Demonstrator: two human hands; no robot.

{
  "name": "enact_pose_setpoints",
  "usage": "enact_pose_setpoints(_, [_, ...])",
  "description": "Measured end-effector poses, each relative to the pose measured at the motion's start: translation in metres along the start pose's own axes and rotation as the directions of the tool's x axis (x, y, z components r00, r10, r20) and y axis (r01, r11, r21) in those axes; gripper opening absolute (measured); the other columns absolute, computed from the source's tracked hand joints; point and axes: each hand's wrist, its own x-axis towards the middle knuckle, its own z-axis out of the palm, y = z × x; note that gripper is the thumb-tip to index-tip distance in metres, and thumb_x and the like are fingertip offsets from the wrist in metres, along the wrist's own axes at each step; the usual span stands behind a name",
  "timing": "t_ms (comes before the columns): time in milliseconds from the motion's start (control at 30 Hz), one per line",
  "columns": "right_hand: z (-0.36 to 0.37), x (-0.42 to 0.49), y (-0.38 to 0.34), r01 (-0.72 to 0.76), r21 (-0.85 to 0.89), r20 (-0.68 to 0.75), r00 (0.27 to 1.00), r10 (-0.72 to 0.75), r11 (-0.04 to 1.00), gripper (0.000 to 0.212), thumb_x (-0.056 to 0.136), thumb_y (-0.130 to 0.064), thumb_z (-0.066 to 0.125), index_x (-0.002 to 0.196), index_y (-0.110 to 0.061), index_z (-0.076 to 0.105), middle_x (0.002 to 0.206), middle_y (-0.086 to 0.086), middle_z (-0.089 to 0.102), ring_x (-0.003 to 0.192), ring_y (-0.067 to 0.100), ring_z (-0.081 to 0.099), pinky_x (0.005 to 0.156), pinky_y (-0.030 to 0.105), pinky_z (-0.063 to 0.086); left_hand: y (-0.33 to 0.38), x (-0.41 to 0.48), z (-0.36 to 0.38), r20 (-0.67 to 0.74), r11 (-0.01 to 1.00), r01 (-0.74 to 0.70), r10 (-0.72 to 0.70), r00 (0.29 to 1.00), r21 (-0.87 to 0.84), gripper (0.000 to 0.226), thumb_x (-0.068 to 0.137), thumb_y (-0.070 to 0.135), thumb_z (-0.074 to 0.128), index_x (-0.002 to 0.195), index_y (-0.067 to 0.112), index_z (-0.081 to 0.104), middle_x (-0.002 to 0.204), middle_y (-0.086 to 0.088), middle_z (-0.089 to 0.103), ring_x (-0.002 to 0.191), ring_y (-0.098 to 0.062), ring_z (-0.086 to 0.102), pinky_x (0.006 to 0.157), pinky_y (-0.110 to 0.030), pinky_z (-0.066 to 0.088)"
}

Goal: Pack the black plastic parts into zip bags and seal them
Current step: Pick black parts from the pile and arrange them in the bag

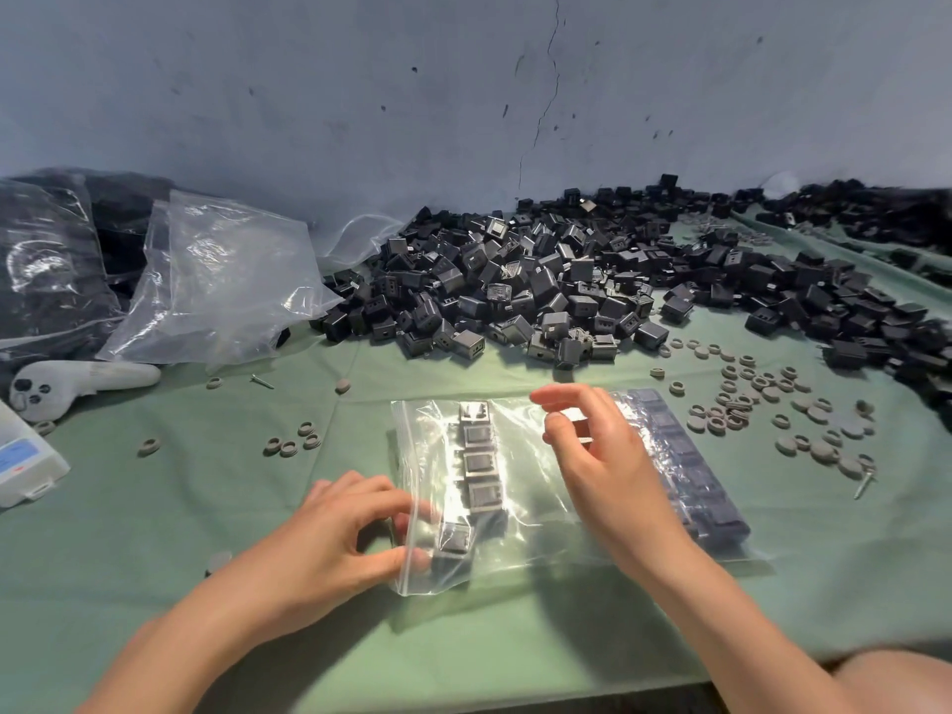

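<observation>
green cloth (154, 559) covers the table. clear zip bag (530, 507) lies flat at near centre, with five black parts (479, 463) in one column inside it. left hand (329, 538) pinches the bag's near left edge. right hand (602, 456) hangs over the bag's far right with fingers curled; cannot tell whether it holds anything. a filled bag (706, 481) lies just right of it. loose parts pile (566, 286) sits at far centre and right. grey caps (762, 399) are scattered at right. empty clear bags (221, 280) and a white controller (87, 381) lie at left.

Left hand (329, 538) pinching, right hand (602, 461) hovering, fingers loosely curled
</observation>
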Motion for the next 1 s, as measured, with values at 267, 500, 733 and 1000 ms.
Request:
enact_pose_setpoints(267, [0.003,-0.009,-0.001,0.228,-0.341,0.302,0.945,-0.123,0.912,0.027,0.099,-0.034,0.043,0.114,-0.027,0.064,0.11,-0.016,0.056,0.102,0.001,0.054,0.092,0.025,0.046,-0.002,0.007,0.007,-0.026,0.999,-0.034,0.033,0.999,-0.006,0.046,0.074,0.084,0.053,0.114,0.062,0.055,0.11,0.024,0.054,0.115,0.002,0.037,0.099,-0.02,0.029])
enact_pose_setpoints(500, [0.004,-0.015,-0.003,0.354,-0.444,0.472,0.873,-0.121,0.823,0.035,0.1,-0.05,0.035,0.124,-0.039,0.058,0.131,-0.02,0.047,0.122,-0.001,0.041,0.106,0.026,0.035,0.001,0.011,0.009,-0.029,0.998,-0.059,0.058,0.998,0.0,0.038,0.075,0.076,0.06,0.099,0.047,0.068,0.11,0.019,0.06,0.119,-0.002,0.04,0.105,-0.021,0.024])
enact_pose_setpoints(733, [0.005,-0.014,0.001,0.361,-0.436,0.486,0.865,-0.122,0.825,0.032,0.102,-0.048,0.038,0.124,-0.039,0.058,0.13,-0.022,0.047,0.119,-0.001,0.044,0.104,0.027,0.039,0.004,0.012,0.006,0.009,0.997,-0.036,0.037,0.999,-0.062,0.023,0.078,0.065,0.063,0.098,0.054,0.068,0.106,0.017,0.06,0.117,0.002,0.037,0.104,-0.014,0.021])
enact_pose_setpoints(1000, [0.007,-0.016,0.002,0.36,-0.432,0.508,0.855,-0.107,0.827,0.033,0.1,-0.049,0.035,0.124,-0.041,0.055,0.132,-0.023,0.044,0.118,0.0,0.044,0.102,0.027,0.042,0.003,0.017,0.016,-0.074,0.996,-0.018,0.024,0.997,0.088,0.057,0.063,0.095,0.048,0.082,0.043,0.06,0.1,0.027,0.053,0.113,0.006,0.032,0.098,-0.015,0.023])
